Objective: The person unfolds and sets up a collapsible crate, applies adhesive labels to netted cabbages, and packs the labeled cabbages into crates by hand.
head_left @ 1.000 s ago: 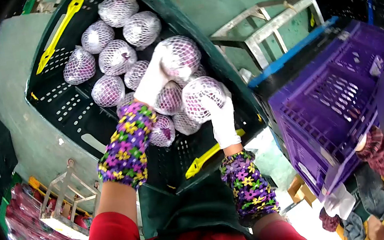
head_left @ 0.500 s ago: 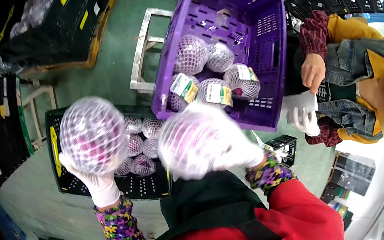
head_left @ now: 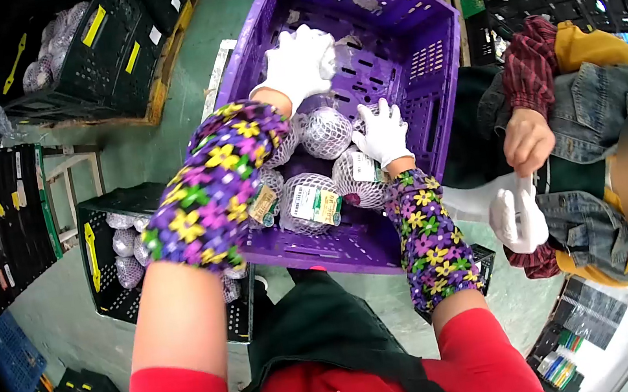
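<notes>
Several round purple items in white foam nets, some with printed labels, sit in the near half of the purple crate (head_left: 321,252). My left hand (head_left: 298,65), in a white glove, reaches deepest into it, fingers stretched forward. Just below it, a netted ball (head_left: 325,133) shows; what lies under the palm is hidden. With fingers spread, my gloved right hand (head_left: 383,135) rests against the netted balls near the crate's right side. A labelled netted ball (head_left: 310,203) lies at the front, beside another labelled one (head_left: 359,176).
A black crate (head_left: 92,261) holding more netted balls stands at lower left, partly behind my left arm. Stacked black crates (head_left: 86,63) rest on a pallet at upper left. At right, a co-worker (head_left: 588,112) handles a white glove (head_left: 517,217).
Both hands have moved from in front of the purple crate into it. The two large netted balls they held are no longer raised in them. More netted balls now sit in the crate.
</notes>
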The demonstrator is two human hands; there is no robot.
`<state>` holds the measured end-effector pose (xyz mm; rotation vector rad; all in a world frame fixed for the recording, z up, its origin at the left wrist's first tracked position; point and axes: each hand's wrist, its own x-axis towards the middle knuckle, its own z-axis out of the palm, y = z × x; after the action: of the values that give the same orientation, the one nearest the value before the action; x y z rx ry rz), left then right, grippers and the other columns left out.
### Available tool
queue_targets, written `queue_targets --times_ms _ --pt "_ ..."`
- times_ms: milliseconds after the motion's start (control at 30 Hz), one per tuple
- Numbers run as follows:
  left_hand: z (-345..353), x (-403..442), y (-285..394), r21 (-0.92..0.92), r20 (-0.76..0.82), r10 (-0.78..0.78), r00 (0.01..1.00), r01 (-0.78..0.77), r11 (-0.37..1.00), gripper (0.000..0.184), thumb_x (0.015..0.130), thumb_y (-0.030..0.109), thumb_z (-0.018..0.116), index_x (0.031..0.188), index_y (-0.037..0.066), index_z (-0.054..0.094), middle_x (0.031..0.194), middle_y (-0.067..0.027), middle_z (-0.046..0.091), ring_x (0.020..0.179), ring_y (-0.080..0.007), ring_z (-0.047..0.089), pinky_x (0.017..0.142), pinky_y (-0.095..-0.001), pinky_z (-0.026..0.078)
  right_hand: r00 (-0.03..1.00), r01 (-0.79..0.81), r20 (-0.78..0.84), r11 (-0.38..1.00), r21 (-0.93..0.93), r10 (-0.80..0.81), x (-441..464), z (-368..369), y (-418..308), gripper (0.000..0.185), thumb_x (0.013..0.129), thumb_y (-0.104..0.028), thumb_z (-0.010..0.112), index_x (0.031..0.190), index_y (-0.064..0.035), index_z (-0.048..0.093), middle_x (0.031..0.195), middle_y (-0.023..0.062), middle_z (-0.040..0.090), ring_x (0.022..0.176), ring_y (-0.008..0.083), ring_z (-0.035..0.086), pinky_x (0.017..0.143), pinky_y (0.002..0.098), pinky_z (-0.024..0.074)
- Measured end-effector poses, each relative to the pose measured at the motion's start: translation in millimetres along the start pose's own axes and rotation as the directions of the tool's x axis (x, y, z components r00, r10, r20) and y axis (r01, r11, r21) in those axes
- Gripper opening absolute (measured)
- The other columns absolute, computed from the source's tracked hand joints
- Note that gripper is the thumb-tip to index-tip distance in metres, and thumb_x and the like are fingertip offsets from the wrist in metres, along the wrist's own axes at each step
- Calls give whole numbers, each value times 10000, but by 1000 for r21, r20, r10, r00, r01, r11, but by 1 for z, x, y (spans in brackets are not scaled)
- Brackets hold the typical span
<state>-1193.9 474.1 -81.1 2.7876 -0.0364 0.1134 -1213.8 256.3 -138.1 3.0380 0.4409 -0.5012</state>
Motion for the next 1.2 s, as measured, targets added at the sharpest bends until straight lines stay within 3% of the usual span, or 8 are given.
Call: queue_targets --times_ms 233,367,500,633,767,900,1033,1200 --pt "58 13 -36 114 195 -249 949 230 966 728 690 485 707 1317 220 451 1305 -176 430 1132 -414 475 901 -575 442 846 352 -497 903 245 -195 -33 -6 -5 459 807 -209 640 1241 -96 541 1291 202 488 1218 399 442 971 509 394" --pt "-17 -77 -11 -569 -346 -143 927 -87 818 546 842 429 604 1290 129 515 1093 -132 600 987 -281 581 883 -379 464 777 566 -602 623 539 -185 -168 -38 -90 266 759 -5 642 1024 -19 637 964 159 650 906 328 626 833 351 494" --pt "-126 -269 -76 -557 -666 -390 636 -76 827 286 890 146 629 1156 53 578 1109 -77 650 1022 -153 606 923 -287 453 732 572 -336 266 776 -593 -290 -2 -170 281 766 40 602 1042 -7 625 1001 156 641 937 279 624 826 317 488" --pt "-21 -490 -192 -941 -179 -968 176 256 221 256 932 222 579 1067 7 612 895 -44 640 790 -111 577 701 -251 465 759 -293 426 325 899 -493 -324 159 -258 385 830 -52 585 1209 -4 535 1212 148 554 1089 231 550 929 314 433" --pt "251 -709 -215 -698 716 -698 -9 -37 -715 107 890 198 586 845 103 568 660 16 524 502 -111 498 375 -268 367 779 -439 521 292 850 -348 -281 349 -312 469 833 -18 563 1293 -7 472 1197 100 555 1093 157 519 939 266 412" --pt "297 -672 -174 -772 618 -781 -89 119 -624 288 853 209 633 1120 120 574 891 -17 617 701 -104 570 560 -256 446 857 194 311 816 544 -411 -226 373 -363 579 785 -153 629 1317 -21 442 1199 213 531 1127 323 535 958 382 429" --pt "335 -633 -186 -745 661 -739 -127 -221 -629 740 801 248 708 1367 -45 333 1222 -182 529 1058 -225 558 859 -328 490 784 243 546 955 169 -296 -176 420 -392 873 740 -456 671 1464 -215 248 1380 342 326 1270 455 382 1050 462 349" --pt "365 -618 -200 -726 681 -718 -142 -255 -638 875 789 325 735 1443 36 230 1285 -164 490 1079 -243 567 895 -376 495 668 114 633 895 431 -390 -135 470 -392 956 648 -452 811 1416 -143 332 1308 229 470 1202 304 481 985 396 416"
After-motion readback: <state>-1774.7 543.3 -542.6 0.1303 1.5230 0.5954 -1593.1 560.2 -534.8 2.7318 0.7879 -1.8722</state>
